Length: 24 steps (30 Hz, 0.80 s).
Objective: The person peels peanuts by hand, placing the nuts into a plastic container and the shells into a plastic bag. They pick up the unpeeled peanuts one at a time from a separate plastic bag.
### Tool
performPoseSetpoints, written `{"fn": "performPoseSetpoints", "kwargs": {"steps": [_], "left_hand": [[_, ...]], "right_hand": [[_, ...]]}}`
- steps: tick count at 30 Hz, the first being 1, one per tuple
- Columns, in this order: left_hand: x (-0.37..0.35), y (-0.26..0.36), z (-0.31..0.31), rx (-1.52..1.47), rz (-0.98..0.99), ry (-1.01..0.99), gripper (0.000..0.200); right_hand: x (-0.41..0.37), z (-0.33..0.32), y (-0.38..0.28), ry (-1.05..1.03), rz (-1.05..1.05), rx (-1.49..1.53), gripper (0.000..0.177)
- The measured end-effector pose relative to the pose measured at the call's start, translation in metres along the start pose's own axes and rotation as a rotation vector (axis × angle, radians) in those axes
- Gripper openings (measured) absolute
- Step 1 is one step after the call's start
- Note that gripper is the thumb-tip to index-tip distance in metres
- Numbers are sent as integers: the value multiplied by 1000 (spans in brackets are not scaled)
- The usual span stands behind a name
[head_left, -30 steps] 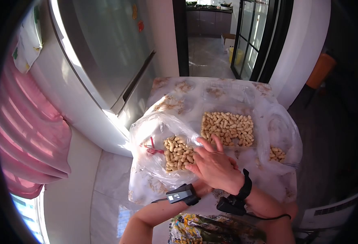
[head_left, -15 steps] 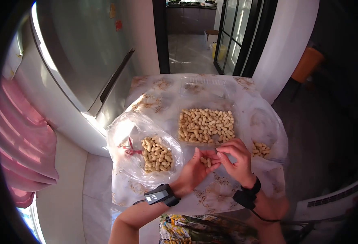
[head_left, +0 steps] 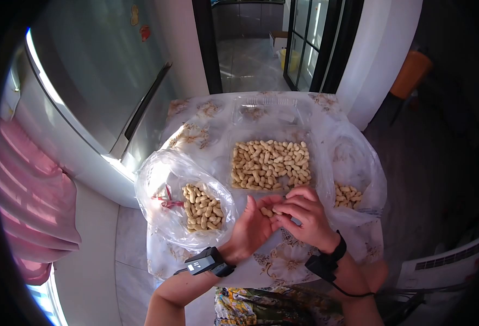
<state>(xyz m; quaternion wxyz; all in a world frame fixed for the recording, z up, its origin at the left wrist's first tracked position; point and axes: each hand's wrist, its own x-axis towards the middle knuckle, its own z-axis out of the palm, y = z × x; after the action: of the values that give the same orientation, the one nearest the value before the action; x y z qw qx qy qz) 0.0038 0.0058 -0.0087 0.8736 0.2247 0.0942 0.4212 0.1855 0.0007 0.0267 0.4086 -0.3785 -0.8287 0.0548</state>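
My left hand (head_left: 253,225) is cupped palm up, its fingers curled round a few peanuts (head_left: 267,211). Over those fingers my right hand (head_left: 306,217) is closed in a pinch on a peanut. Both hands are just below a clear plastic box (head_left: 232,142) that holds many unshelled peanuts (head_left: 269,163). To the left, an open clear plastic bag (head_left: 158,217) with red ties holds more peanuts (head_left: 202,209). Another clear bag (head_left: 353,157) on the right has a small heap of peanuts (head_left: 348,195) at its near end.
The flowered tablecloth (head_left: 288,261) covers the table. The box's clear lid (head_left: 266,111) lies at the far side. A fridge (head_left: 109,70) is at the left, an orange chair (head_left: 410,73) at the back right, and a glass door (head_left: 307,46) beyond.
The view has shifted slightly. My right fingertips have moved onto the peanuts in my left hand, and my left palm shows more openly.
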Motion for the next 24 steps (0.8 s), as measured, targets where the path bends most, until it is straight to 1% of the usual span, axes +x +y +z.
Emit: {"fn": "performPoseSetpoints", "kwargs": {"steps": [4, 10, 12, 13, 15, 16, 18, 19, 21, 22, 24], "left_hand": [[-1, 2, 9, 20, -15, 63, 74], [-3, 1, 11, 28, -53, -28, 81], [-3, 1, 17, 94, -62, 44, 86], [-3, 1, 17, 94, -62, 44, 86], [-3, 1, 15, 21, -50, -32, 79], [-2, 1, 13, 20, -50, -33, 79], [0, 1, 9, 62, -51, -26, 63], [0, -1, 6, 62, -51, -26, 63], [-2, -3, 1, 185, -38, 85, 46], [-2, -4, 1, 185, -38, 85, 46], [-2, -4, 3, 243, -4, 85, 34]], "right_hand": [[0, 0, 0, 17, 19, 22, 24], [7, -1, -10, 9, -18, 3, 22], [5, 1, -8, 14, -33, -1, 19], [5, 1, -8, 14, -33, -1, 19], [5, 1, -8, 57, -18, 39, 18], [5, 1, -7, 57, -18, 38, 18], [4, 1, -6, 95, -20, 46, 18], [4, 1, -6, 96, -20, 46, 18], [2, 1, -5, 96, -9, 41, 18], [2, 1, -5, 96, -9, 41, 18], [2, 1, -5, 90, -14, 36, 20]]}}
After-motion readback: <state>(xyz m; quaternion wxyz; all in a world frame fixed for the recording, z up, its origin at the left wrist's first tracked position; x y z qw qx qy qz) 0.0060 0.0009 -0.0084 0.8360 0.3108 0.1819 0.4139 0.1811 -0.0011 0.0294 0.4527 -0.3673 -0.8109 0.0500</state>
